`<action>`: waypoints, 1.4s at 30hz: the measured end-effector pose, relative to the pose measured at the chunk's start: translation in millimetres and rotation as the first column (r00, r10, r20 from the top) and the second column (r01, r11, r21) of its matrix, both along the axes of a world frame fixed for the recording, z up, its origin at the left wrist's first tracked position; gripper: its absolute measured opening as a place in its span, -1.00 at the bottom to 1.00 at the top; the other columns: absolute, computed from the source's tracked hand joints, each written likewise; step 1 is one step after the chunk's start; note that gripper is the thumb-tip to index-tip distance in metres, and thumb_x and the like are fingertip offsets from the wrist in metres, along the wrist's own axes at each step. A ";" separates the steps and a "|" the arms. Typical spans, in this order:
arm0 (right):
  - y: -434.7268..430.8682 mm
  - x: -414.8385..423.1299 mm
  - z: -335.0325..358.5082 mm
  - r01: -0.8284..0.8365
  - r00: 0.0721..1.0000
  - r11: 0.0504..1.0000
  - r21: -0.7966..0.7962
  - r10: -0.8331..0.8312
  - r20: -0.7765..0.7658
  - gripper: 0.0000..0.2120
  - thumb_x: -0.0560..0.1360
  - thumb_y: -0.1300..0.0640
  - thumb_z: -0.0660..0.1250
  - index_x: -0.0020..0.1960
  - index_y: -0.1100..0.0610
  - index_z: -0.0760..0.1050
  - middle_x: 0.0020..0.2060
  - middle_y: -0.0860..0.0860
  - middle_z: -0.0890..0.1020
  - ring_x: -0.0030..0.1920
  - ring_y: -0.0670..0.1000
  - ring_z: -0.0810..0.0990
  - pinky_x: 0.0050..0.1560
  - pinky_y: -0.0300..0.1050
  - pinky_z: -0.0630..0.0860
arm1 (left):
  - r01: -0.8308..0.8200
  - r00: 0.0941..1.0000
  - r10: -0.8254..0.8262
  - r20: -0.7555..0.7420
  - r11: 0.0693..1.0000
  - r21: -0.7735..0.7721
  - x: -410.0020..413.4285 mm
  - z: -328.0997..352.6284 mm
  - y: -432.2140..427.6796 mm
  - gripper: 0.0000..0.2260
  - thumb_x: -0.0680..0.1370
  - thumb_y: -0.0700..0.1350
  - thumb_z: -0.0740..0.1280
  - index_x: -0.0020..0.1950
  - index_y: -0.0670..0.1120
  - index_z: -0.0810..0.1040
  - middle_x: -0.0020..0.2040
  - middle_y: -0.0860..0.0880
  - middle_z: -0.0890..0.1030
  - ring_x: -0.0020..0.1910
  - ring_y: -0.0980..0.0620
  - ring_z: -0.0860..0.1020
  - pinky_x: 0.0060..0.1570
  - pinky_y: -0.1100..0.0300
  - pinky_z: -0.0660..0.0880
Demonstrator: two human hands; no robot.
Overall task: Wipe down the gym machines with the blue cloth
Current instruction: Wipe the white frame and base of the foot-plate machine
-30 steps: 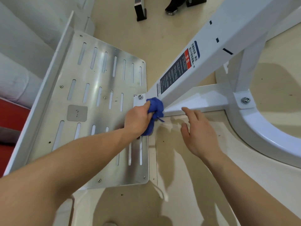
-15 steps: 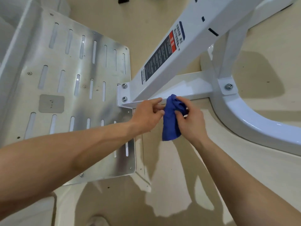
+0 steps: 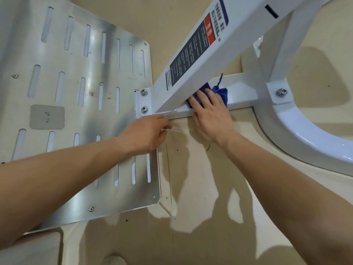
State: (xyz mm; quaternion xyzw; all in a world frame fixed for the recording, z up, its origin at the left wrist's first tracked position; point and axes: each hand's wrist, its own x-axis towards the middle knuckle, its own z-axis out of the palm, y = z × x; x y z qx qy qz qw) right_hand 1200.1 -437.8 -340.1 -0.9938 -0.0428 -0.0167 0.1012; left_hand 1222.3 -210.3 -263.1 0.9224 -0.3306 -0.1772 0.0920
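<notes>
Head view: pressing blue cloth (image 3: 222,92) flat onto white crossbar (image 3: 244,92) with right hand (image 3: 212,115), fingers straight, just under slanted beam (image 3: 238,35) bearing warning label (image 3: 196,46). Resting left hand (image 3: 147,133) beside crossbar's near edge, fingers loosely curled, holding nothing, over corner of slotted metal footplate (image 3: 76,73).
</notes>
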 end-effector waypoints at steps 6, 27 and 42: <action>-60.3 13.0 9.2 -0.141 0.990 0.988 -0.063 0.139 -0.039 -0.51 0.65 -0.08 0.00 0.57 -0.08 0.18 0.50 0.05 0.32 0.45 0.18 0.27 0.47 0.09 0.24 | 0.057 0.997 -0.050 -0.063 0.991 0.117 -7.9 -3.2 -10.3 -0.73 0.61 -0.11 0.20 0.27 0.01 0.55 0.22 0.09 0.55 0.13 -0.02 0.55 0.10 0.11 0.47; -53.6 30.5 16.7 0.425 0.905 0.895 0.134 -0.417 -0.084 -0.33 0.52 0.23 0.20 0.60 0.16 0.08 0.54 0.16 0.20 0.55 0.27 0.07 0.56 0.11 -0.05 | 0.203 0.979 -0.193 -0.068 0.952 0.230 -18.7 -20.8 -20.4 -0.74 0.62 0.01 0.15 0.27 0.11 0.49 0.25 0.18 0.45 0.12 0.07 0.54 0.08 0.13 0.49; -32.4 -23.2 7.5 0.296 0.944 0.889 0.350 -0.329 0.035 -0.50 0.57 0.36 0.15 0.49 0.15 0.34 0.43 0.10 0.43 0.48 0.17 0.29 0.44 -0.06 0.20 | 0.114 0.993 -0.116 0.008 0.984 0.139 2.6 -4.1 -30.2 -0.74 0.61 0.00 0.18 0.28 0.09 0.51 0.25 0.16 0.47 0.17 0.06 0.53 0.08 0.16 0.46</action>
